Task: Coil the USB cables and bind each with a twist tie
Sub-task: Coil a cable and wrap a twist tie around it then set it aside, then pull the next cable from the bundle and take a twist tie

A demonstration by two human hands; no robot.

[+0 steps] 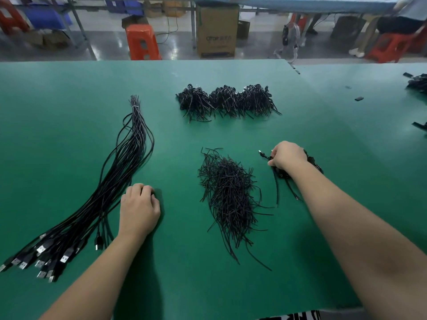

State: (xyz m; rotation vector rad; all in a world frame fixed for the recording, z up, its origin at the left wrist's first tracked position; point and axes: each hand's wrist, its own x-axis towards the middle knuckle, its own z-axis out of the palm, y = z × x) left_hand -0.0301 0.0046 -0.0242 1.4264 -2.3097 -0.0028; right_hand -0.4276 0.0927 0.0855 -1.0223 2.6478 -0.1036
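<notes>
Nearest, at the left, the bundle [97,199] of straight USB cables lay on the green table [69,93], plugs toward the person, its far end bound with a pale tie. The left hand [138,209] rested on the table just beside the bundle, fingers curled down; whether they held a cable I cannot tell. In the middle lay the loose heap of twist ties [228,195]. To the right of it, the right hand [287,157] gripped a coiled cable [284,174] with curled fingers, pressing it on the table; a plug stuck out to the left of the hand and loose ends trailed toward the person. Farther away, three piles of coiled cables [227,101] stood in a row, touching each other. More dark cables lay at the far right edge. Behind the table stood an orange stool [142,41] and a cardboard box [217,31] with printed letters that looked like "QTOR", not clear.
</notes>
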